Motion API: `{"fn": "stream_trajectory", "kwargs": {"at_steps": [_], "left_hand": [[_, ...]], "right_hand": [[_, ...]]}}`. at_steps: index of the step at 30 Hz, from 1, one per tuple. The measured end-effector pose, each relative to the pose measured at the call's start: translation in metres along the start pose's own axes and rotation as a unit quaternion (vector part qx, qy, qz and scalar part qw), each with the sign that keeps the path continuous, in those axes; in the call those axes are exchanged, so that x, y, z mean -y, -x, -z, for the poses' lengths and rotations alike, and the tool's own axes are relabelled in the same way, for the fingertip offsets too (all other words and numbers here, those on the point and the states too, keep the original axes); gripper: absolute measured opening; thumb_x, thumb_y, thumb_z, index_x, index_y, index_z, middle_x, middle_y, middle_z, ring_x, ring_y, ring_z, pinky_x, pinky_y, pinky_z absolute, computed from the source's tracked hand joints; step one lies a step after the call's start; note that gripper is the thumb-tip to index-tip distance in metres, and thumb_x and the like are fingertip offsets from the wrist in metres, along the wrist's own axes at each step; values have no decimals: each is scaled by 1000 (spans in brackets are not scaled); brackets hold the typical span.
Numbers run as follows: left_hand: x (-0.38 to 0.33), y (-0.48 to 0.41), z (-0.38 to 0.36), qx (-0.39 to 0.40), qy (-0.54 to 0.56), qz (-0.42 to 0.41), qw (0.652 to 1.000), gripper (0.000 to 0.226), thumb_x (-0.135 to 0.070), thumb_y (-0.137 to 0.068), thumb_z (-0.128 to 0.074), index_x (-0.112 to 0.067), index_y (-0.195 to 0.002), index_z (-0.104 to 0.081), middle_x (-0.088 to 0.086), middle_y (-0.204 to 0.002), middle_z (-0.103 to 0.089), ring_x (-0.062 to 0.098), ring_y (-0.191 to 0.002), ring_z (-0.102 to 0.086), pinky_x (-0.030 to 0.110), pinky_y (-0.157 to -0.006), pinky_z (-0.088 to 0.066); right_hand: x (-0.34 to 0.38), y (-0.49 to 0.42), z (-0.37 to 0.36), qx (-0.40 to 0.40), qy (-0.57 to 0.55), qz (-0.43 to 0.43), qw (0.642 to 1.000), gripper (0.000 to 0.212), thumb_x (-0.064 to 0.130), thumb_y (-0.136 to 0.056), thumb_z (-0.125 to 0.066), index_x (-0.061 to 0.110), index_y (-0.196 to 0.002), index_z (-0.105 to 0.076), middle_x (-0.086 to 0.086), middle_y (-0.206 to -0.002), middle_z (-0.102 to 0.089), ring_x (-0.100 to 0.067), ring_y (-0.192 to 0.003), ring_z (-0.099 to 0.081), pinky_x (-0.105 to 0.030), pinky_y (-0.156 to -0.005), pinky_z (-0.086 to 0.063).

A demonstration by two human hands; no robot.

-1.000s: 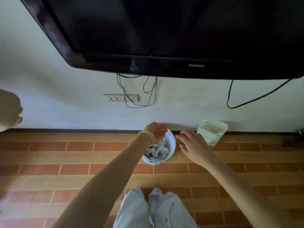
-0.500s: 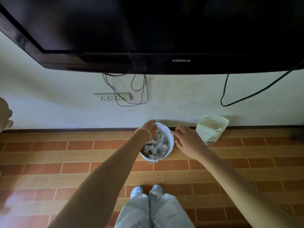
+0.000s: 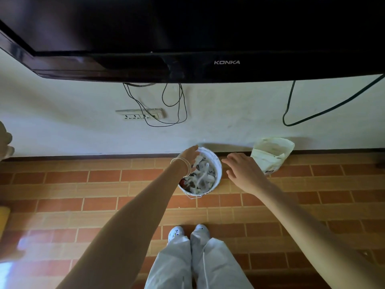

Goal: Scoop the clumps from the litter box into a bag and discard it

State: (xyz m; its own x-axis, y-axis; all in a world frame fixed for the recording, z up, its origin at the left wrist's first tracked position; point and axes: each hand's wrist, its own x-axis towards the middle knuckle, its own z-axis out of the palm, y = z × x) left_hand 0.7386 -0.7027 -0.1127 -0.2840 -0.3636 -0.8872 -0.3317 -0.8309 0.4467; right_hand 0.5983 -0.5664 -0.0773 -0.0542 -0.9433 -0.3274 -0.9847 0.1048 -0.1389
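Observation:
A white bucket [image 3: 218, 174] stands on the brick-pattern floor against the wall, filled with crumpled white and dark rubbish [image 3: 203, 177]. My left hand [image 3: 187, 158], with thin bangles at the wrist, reaches over the bucket's left rim with its fingers stretched toward the wall; whether it touches the rubbish I cannot tell. My right hand [image 3: 242, 171] hovers just right of the bucket with spread, relaxed fingers and holds nothing. A crumpled white bag [image 3: 270, 155] leans on the wall to the right of my right hand.
A large black television [image 3: 187, 28] hangs overhead on the white wall, with loose cables [image 3: 175, 105] and a socket strip [image 3: 139, 116] below it. My feet in white shoes [image 3: 187, 231] stand on the floor behind the bucket.
The view has pulled back and tilted, so my feet show. My left hand has slid toward the bucket's left rim; my right hand has drifted slightly off its right rim.

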Motion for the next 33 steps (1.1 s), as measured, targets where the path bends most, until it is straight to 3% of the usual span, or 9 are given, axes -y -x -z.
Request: {"fn": "stream_trajectory", "kwargs": {"at_steps": [7, 11, 13, 16, 19, 23, 25, 28, 33], "left_hand": [[4, 0, 11, 8, -20, -13, 1000, 47, -38, -99, -38, -12, -138, -39, 2, -145, -39, 22, -132, -36, 35, -103, -30], [2, 9, 16, 22, -11, -13, 1000, 34, -37, -101, -32, -12, -112, -52, 4, -96, -66, 10, -85, -60, 17, -71, -46], [1, 15, 20, 10, -6, -29, 1000, 41, -36, -100, -36, -9, -130, -44, 10, -119, -62, 19, -114, -54, 23, -91, -41], [1, 20, 25, 5, -50, -49, 998, 39, -32, -100, -38, -9, -131, -43, 6, -120, -62, 21, -112, -53, 21, -88, -44], [1, 34, 31, 3, -60, -46, 997, 22, -27, -99, -40, -10, -100, -53, -5, -75, -67, 3, -59, -60, 12, -50, -45], [4, 42, 38, 6, -33, -37, 999, 25, -26, -100, -40, -19, -76, -46, -7, -57, -57, 2, -44, -47, 11, -34, -34], [6, 45, 44, 12, -21, -45, 999, 21, -26, -99, -41, -12, -98, -57, 1, -90, -68, 4, -58, -50, 16, -45, -41], [9, 57, 46, 25, -52, -67, 996, 42, -27, -98, -41, -11, -136, -41, 7, -143, -41, 19, -104, -51, 30, -79, -39], [13, 70, 51, 29, -63, -144, 987, 28, -19, -97, -46, -1, -116, -57, 10, -112, -64, 16, -96, -60, 25, -82, -42]], "right_hand": [[7, -10, 3, -6, -7, 11, 1000, 39, 23, -95, -44, 17, -133, -45, -4, -133, -46, -23, -123, -42, -38, -100, -36], [11, -10, 9, -18, -5, 12, 1000, 38, 22, -95, -45, 16, -133, -45, -4, -132, -47, -23, -120, -44, -36, -99, -37], [13, -9, 12, -18, -1, 9, 1000, 39, 23, -95, -45, 16, -133, -44, -3, -131, -47, -22, -119, -44, -36, -98, -38], [16, -7, 13, -11, 7, -2, 1000, 40, 24, -95, -44, 17, -135, -43, -3, -131, -46, -23, -119, -43, -37, -97, -39], [20, -5, 14, -13, 15, -10, 1000, 41, 25, -95, -44, 17, -136, -41, -3, -133, -45, -23, -122, -42, -37, -98, -39], [30, 2, 18, -14, 16, -22, 1000, 42, 25, -96, -43, 18, -138, -39, -3, -136, -43, -23, -125, -40, -38, -100, -37], [35, 7, 19, -16, 18, -28, 999, 43, 26, -96, -42, 19, -139, -38, -3, -137, -42, -22, -126, -39, -37, -101, -37], [42, 15, 24, -12, 19, -43, 999, 44, 27, -97, -41, 19, -140, -36, -3, -140, -40, -21, -129, -36, -37, -103, -35], [50, 23, 32, -31, 15, -48, 998, 43, 28, -97, -41, 19, -139, -37, -2, -142, -38, -21, -132, -34, -35, -106, -31]]}}
